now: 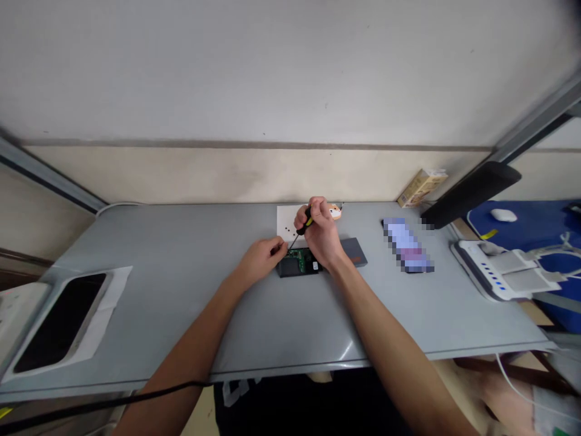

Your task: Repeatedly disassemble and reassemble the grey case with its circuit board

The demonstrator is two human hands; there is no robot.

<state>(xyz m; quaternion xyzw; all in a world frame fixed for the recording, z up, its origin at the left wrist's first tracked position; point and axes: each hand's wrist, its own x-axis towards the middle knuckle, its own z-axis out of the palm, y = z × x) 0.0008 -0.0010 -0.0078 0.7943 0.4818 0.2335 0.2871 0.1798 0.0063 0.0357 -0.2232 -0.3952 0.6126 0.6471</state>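
Observation:
My right hand (320, 229) grips a black and yellow screwdriver (305, 223), its thin shaft slanting down to the left. The tip meets the upper left part of a small device with a green circuit board (299, 259) in a black casing. Beside that tip, my left hand (265, 257) has thumb and forefinger pinched together at the device's corner; whether anything sits between them is too small to make out. Behind the device lies a white sheet (285, 217) with several tiny dark pieces on it. A dark grey flat cover or box (354, 252) rests right of my right wrist.
On the grey table (181, 242), a phone with a blurred screen (407, 245) lies to the right, near a small carton (422, 186) and a black cylindrical object (472, 194). A white multi-port device (494, 272) stands at the right edge. A dark-screened tablet (63, 321) lies left.

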